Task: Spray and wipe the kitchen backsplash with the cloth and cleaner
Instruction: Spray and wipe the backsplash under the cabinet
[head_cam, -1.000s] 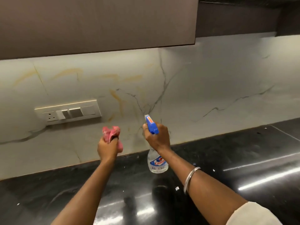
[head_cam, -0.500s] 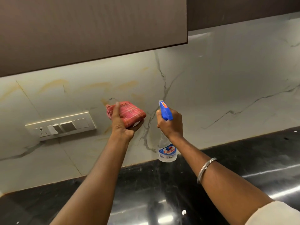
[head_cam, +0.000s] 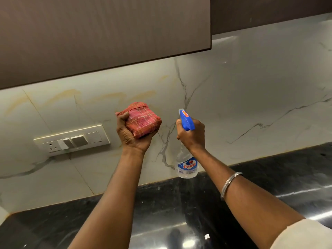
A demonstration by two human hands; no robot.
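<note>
A white marble-look backsplash with grey and yellow veins runs across the wall. My left hand grips a folded red checked cloth, held up against or just before the wall at mid-height. Just to its right, my right hand holds a clear spray bottle with a blue trigger head. The nozzle points at the backsplash. The bottle's base hangs above the counter.
A white switch and socket panel is set in the wall left of the cloth. Dark wall cabinets overhang the backsplash close above my hands. A glossy black stone counter lies below.
Both hands have risen from near counter level to mid-backsplash. The cloth has gone from a crumpled bunch in my fist to a folded pad facing the wall. The bottle rose with my right hand.
</note>
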